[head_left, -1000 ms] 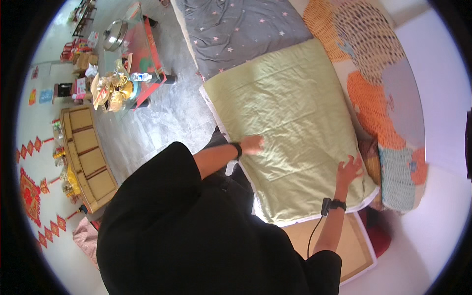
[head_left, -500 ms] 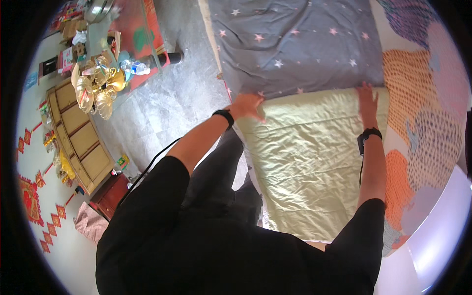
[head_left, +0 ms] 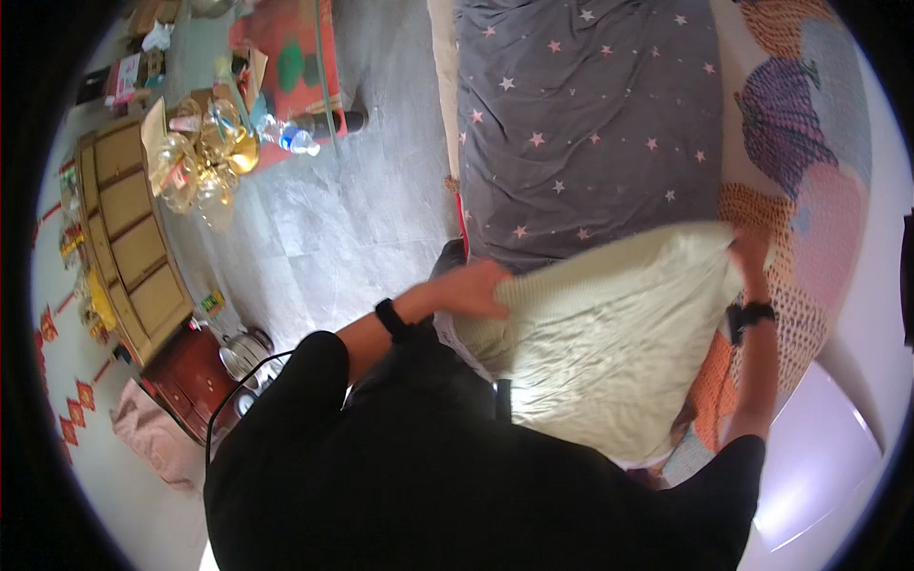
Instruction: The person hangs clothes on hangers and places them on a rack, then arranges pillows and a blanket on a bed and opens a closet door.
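Observation:
A pale green quilted cloth (head_left: pixel 600 343) hangs in front of me, with its far edge raised off the bed on the right side. My right hand (head_left: pixel 752 252) is closed on its far right corner and holds it up. At the far left corner, my left hand (head_left: pixel 476 288) grips the edge between thumb and fingers; motion blurs the fingertips a little. Beyond the cloth lies a dark grey bedcover with pink and white stars (head_left: pixel 590 124), lightly wrinkled. Whether the two fabrics are joined is hidden.
A padded panel with knitted-look patches (head_left: pixel 790 124) runs along the bed's right side. On the left, a glass-topped table (head_left: pixel 324 57) bears a gold lamp with glass shades (head_left: pixel 205 162) and a plastic bottle (head_left: pixel 295 141). A drawer cabinet (head_left: pixel 133 238) stands beyond the grey tiled floor (head_left: pixel 314 228).
Both hands have taken hold of the pale green cloth's far edge and drawn it back toward me. Its right corner has risen, and more of the starred bedcover shows.

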Demonstrator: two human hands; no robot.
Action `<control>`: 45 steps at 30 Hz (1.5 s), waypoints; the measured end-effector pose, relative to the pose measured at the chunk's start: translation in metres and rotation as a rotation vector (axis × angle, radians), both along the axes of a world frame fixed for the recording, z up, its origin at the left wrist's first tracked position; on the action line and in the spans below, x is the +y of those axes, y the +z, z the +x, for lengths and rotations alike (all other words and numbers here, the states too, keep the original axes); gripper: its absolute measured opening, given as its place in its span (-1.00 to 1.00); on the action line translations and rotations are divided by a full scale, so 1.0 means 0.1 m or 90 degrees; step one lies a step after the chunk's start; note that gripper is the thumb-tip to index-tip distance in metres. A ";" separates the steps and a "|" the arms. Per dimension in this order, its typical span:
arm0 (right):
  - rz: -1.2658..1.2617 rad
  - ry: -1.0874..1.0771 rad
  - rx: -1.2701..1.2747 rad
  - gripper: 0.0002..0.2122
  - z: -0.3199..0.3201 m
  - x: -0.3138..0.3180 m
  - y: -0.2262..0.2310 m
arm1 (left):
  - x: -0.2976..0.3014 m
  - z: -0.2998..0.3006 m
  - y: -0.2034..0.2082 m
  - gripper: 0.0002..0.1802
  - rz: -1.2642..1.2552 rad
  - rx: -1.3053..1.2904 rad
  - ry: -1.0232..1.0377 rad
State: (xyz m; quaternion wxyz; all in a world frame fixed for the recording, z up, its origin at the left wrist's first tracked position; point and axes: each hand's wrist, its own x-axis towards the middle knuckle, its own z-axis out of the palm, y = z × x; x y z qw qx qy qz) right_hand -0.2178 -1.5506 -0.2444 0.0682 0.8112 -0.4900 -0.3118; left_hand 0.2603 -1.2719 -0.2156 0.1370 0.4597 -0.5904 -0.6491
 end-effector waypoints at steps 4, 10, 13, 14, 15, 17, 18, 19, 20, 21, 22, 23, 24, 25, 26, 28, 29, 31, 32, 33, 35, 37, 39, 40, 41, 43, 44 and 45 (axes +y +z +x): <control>-0.135 -0.067 -0.082 -0.55 0.77 -0.96 1.35 | -0.76 0.76 0.78 -0.66 0.066 0.110 0.366; -0.263 0.000 -0.196 -0.53 0.81 -1.29 1.78 | -1.51 0.96 1.70 -0.58 -0.106 -0.032 0.251; -0.278 0.020 -0.208 -0.59 0.30 -1.03 1.74 | -1.14 0.45 1.61 -0.47 -0.204 -0.162 0.070; -0.310 0.074 -0.240 -0.61 0.09 -0.95 1.72 | -0.93 0.26 1.43 -0.44 -0.219 -0.105 0.041; -0.310 0.060 -0.237 -0.61 -0.07 -0.78 1.71 | -0.79 -0.01 1.56 -0.50 -0.248 -0.099 -0.043; -0.259 -0.038 -0.231 -0.65 -0.36 -0.34 1.85 | -0.42 -0.51 1.54 -0.57 -0.147 0.024 -0.146; -0.252 -0.036 -0.237 -0.64 -0.64 -0.12 1.85 | -0.21 -0.75 1.49 -0.61 -0.144 0.089 -0.165; -0.245 -0.032 -0.242 -0.63 -0.91 0.11 1.82 | 0.00 -1.00 1.40 -0.57 -0.113 0.100 -0.224; -0.203 -0.082 -0.194 -0.64 -0.94 0.29 1.78 | 0.17 -1.20 1.40 -0.57 -0.108 0.066 -0.286; -0.162 -0.141 -0.133 -0.65 -1.04 0.58 1.75 | 0.33 -1.38 1.35 -0.58 -0.071 0.041 -0.357; -0.221 -0.105 -0.186 -0.78 -1.16 0.86 1.59 | 0.52 -1.51 1.26 -0.57 -0.053 0.033 -0.407; -0.190 -0.108 -0.173 -0.76 -1.26 1.08 1.46 | 0.74 -1.60 0.98 -0.58 0.026 0.093 -0.394; -0.126 -0.121 -0.139 -0.74 -1.33 1.31 1.35 | 0.90 -1.65 0.75 -0.58 0.104 0.153 -0.379; -0.058 -0.143 -0.096 -0.71 -1.44 1.57 1.26 | 0.91 -1.68 0.68 -0.58 0.101 0.151 -0.393; -0.003 -0.162 -0.076 -0.68 -1.56 1.84 1.14 | 0.89 -1.71 0.63 -0.58 0.149 0.116 -0.354; 0.037 -0.187 -0.103 -0.66 -1.85 2.42 0.84 | 0.88 -1.74 0.38 -0.62 0.172 0.087 -0.276; 0.030 -0.189 -0.115 -0.68 -1.86 2.64 0.68 | 0.92 -1.67 0.14 -0.65 0.184 0.077 -0.161; 0.057 -0.273 -0.095 -0.73 -1.81 3.10 0.36 | 0.84 -1.50 -0.32 -0.66 0.142 -0.003 -0.015; 0.083 -0.381 -0.176 -0.73 -1.63 3.24 0.22 | 0.86 -1.30 -0.70 -0.63 0.087 -0.044 0.096; 0.111 -0.488 -0.258 -0.72 -1.46 3.41 0.07 | 0.79 -1.04 -1.05 -0.59 0.013 -0.095 0.124; -0.018 -0.663 -0.501 -0.56 -1.32 4.13 -0.95 | 0.62 -0.72 -1.46 -0.34 -0.086 -0.277 0.261; 0.122 -0.909 -0.465 -0.31 -1.10 4.96 -1.83 | 0.28 -0.84 -1.45 -0.16 -0.280 -0.368 0.218; 0.030 -1.209 -0.652 -0.11 -0.70 5.80 -2.32 | -0.04 -0.87 -1.84 -0.21 -0.334 -0.365 0.181; 0.334 -1.281 -0.776 -0.12 0.31 5.18 -1.83 | -0.05 -0.26 -1.85 -0.25 -0.218 -0.380 0.171; 0.265 -1.284 -0.916 -0.26 0.49 5.41 -1.87 | -0.16 -0.49 -1.82 -0.25 -0.209 -0.362 0.139; 0.112 -1.300 -1.019 -0.41 0.83 5.56 -1.94 | -0.30 -0.77 -1.74 -0.40 -0.029 -0.226 0.014; 0.030 -1.324 -0.969 -0.43 1.01 5.47 -1.80 | -0.28 -0.69 -1.77 -0.40 -0.024 -0.238 -0.001; 0.021 -1.347 -0.965 -0.43 1.06 5.50 -1.75 | -0.25 -0.70 -1.78 -0.48 -0.102 -0.308 -0.042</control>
